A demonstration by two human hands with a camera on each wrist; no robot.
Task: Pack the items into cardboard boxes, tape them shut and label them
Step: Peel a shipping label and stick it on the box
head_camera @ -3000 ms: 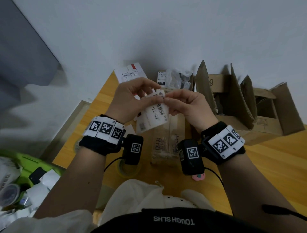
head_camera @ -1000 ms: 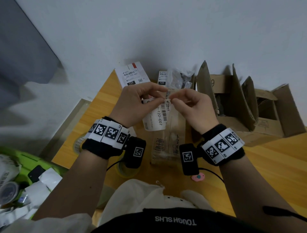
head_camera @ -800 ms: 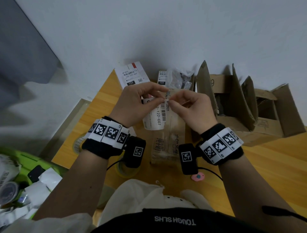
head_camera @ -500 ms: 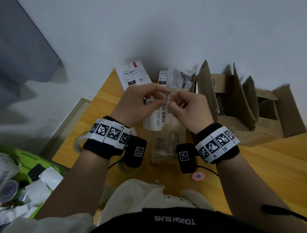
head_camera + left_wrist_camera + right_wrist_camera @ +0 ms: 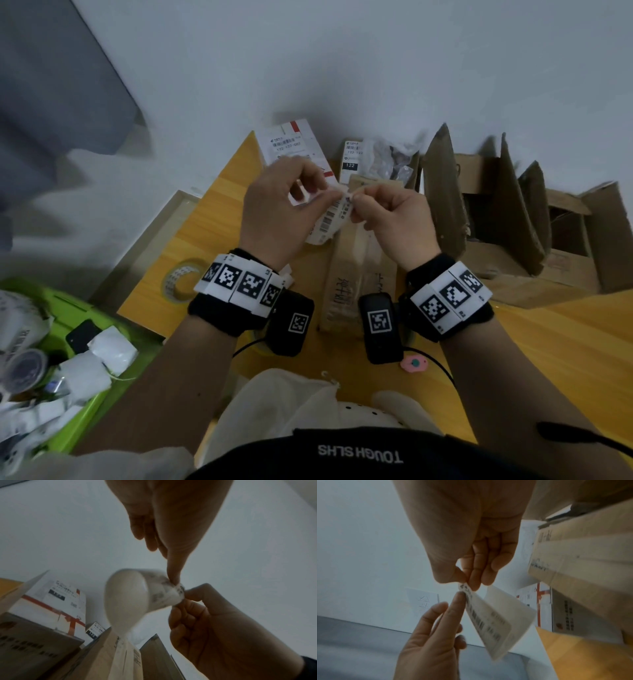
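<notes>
Both hands hold a white shipping label [image 5: 329,219] with barcodes above a long taped cardboard box [image 5: 356,274] on the wooden table. My left hand [image 5: 291,202] pinches the label's upper corner between thumb and fingertips. My right hand [image 5: 387,216] pinches the same corner from the other side. In the right wrist view the label [image 5: 489,620] splits from its backing sheet [image 5: 510,609] at that corner. In the left wrist view the label [image 5: 137,595] curls into a loop under the left fingertips [image 5: 173,577].
A white labelled box [image 5: 291,144] and a smaller labelled box with a plastic bag [image 5: 376,157] stand at the table's far edge. Open cardboard boxes [image 5: 513,212] are to the right. A tape roll [image 5: 181,281] lies at left, a green bin [image 5: 68,342] of scraps below it.
The label has been raised slightly and its lower part now swings left under the left hand. Both hands have closed in on its top corner, where label and backing part.
</notes>
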